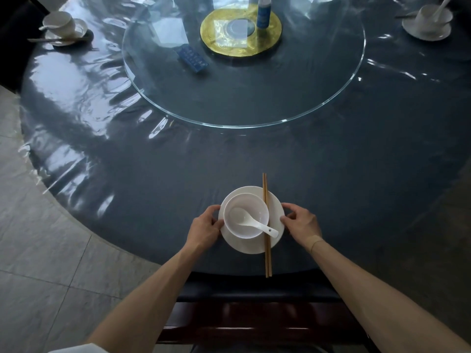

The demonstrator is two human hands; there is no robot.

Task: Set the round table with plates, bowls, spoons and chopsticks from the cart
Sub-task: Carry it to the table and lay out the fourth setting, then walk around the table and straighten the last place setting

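Head view, near edge of round table [127, 161], lower centre of frame. Both hands are gripping a white plate [251, 244] by its rim: left hand [204, 229] w/ fingers curled on the left edge, right hand [300, 221] w/ thumb and fingertips pinching the right edge. Plate is lying flat on the dark, plastic-covered cloth. A white bowl [246, 215] is sitting upright on the plate, offset toward upper left; a white spoon [251, 221] is resting in it, scoop inside, handle sticking out over the bowl's lower-right rim. Chopsticks [266, 225] are lying as a pair across the plate's right side, just beside the bowl, running vertically in frame, near ends overhanging the table edge. Glass turntable [331, 98] is occupying upper centre. Two more place settings are showing: upper left [65, 28] and upper right [428, 21], each a cup-like bowl w/ spoon on a plate.
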